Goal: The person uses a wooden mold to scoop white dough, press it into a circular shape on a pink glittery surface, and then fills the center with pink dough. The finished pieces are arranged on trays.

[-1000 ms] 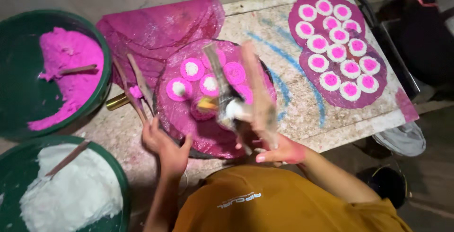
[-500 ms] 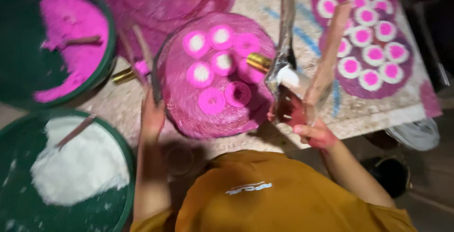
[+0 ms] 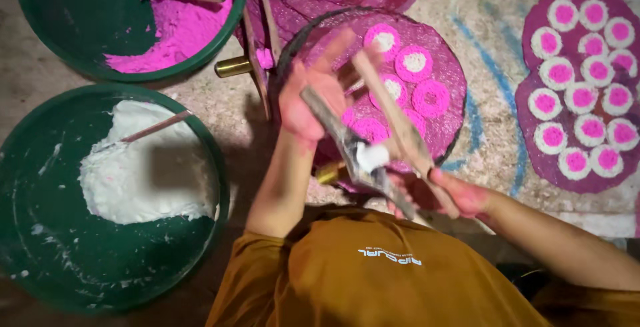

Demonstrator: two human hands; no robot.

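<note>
Right hand (image 3: 460, 197) nearest, fingers closed on two flat sticks (image 3: 373, 137) pinching white paste lump (image 3: 371, 156); left hand (image 3: 308, 97) open-fingered against stick tips, above round pink mat (image 3: 443, 120); risk: loosened pinch drops lump onto pink rings (image 3: 415, 64), smearing them.

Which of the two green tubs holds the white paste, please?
The nearer green tub, at lower left beside the person's left arm, holds white paste with a stick in it. The farther tub, at top left, holds pink paste.
</note>
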